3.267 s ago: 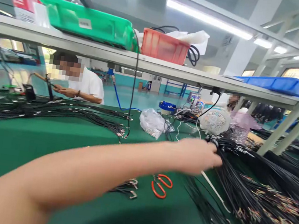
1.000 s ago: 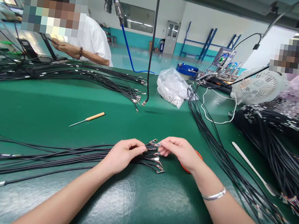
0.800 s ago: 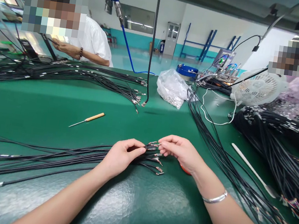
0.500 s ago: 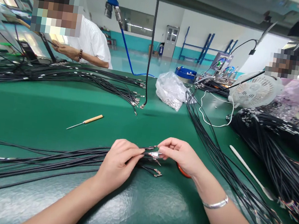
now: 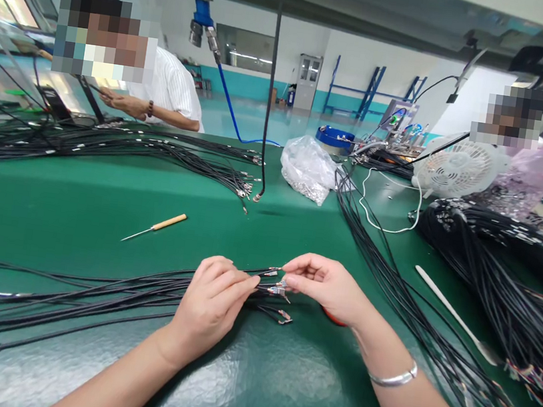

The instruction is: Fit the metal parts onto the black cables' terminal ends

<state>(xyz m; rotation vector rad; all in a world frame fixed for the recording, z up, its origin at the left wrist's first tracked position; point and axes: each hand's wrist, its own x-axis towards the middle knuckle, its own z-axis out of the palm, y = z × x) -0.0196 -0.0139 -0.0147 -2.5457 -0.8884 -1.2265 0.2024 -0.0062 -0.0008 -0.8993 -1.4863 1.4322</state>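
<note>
A bundle of thin black cables runs from the left edge across the green table to its metal-tipped ends near the middle. My left hand is closed around the bundle just behind those ends. My right hand pinches one or two of the terminal tips between thumb and fingers. A silver bracelet is on my right wrist. Red scissors lie mostly hidden under my right hand.
A wooden-handled pick lies on the mat to the left. Behind are a clear bag of parts, a hanging black cord, a white fan, a white stick and heaps of black cables at right. Two people sit across the table.
Earlier my left arm reached into the right-hand cable heap. Since then both hands have come together at the bundle ends, and my right fingers have singled out a terminal tip.
</note>
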